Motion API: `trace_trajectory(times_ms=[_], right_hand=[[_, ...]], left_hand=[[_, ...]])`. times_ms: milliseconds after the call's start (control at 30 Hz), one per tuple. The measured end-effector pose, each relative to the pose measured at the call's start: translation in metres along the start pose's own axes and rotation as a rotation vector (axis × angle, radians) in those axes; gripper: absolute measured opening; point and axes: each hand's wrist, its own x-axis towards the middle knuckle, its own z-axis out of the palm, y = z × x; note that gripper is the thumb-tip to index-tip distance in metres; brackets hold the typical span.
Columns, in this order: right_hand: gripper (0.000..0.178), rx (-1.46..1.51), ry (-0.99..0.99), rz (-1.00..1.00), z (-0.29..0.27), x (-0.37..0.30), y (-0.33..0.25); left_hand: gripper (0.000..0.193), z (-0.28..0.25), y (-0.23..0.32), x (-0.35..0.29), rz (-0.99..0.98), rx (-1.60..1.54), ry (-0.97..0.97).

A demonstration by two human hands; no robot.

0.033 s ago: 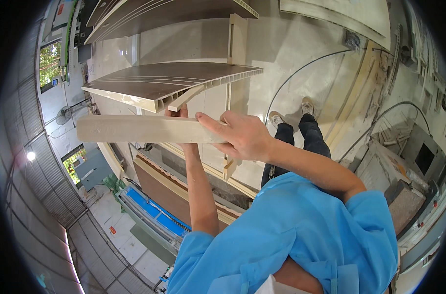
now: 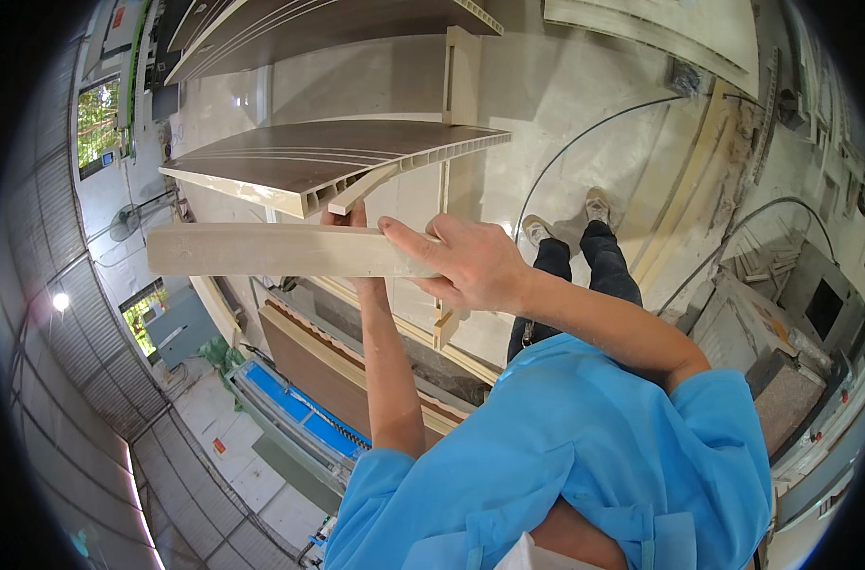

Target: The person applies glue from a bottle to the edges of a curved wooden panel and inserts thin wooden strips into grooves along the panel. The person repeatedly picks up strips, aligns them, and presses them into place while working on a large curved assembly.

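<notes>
My right hand (image 2: 470,261) is closed round the right end of a long pale wooden board (image 2: 271,250), thumb and fingers gripping it. The board lies level across in front of me, its rounded end to the left. My left hand (image 2: 345,217) is mostly hidden behind this board; its visible fingers are bent at the lower end of a shorter pale wood strip (image 2: 364,188). That strip slants along the hollow-core edge of a brown door panel (image 2: 271,147); whether it sits inside the edge I cannot tell. The panel has thin light lines along its face.
Another brown panel (image 2: 328,33) lies beyond, with an upright pale support (image 2: 460,76) near it. A dark hose (image 2: 584,133) curves over the floor by my feet. At right stands a grey machine box (image 2: 822,302); at lower left, a blue-topped bench (image 2: 295,408).
</notes>
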Motion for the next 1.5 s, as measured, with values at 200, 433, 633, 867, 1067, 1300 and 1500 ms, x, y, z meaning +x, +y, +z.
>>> trace_trajectory(times_ms=[200,433,633,867,1067,1300,1500], right_hand=[[0.089,-0.126,-0.116,0.111,0.011,0.007,0.026],[0.088,-0.003,-0.033,0.018,0.013,-0.005,0.012],[0.087,-0.011,-0.013,0.011,0.011,-0.005,0.004],[0.084,-0.016,0.023,0.030,0.010,-0.003,0.007],[0.081,-0.036,0.004,0.054,0.005,0.006,0.007],[0.081,0.007,0.000,0.143,-0.006,0.015,0.014],[0.073,0.049,0.136,0.288,-0.053,0.023,0.042]], left_hand=[[0.016,-0.010,-0.010,0.008,0.049,0.370,0.032],[0.025,0.005,-0.024,-0.013,0.086,0.129,0.109],[0.032,0.005,-0.009,-0.004,-0.065,0.082,0.055],[0.026,0.007,-0.015,0.005,-0.087,-0.001,0.085],[0.014,0.000,-0.004,0.005,0.191,0.404,0.057],[0.019,0.023,0.003,0.020,0.434,0.485,-0.066],[0.044,0.045,-0.003,0.022,0.054,0.374,0.047]])
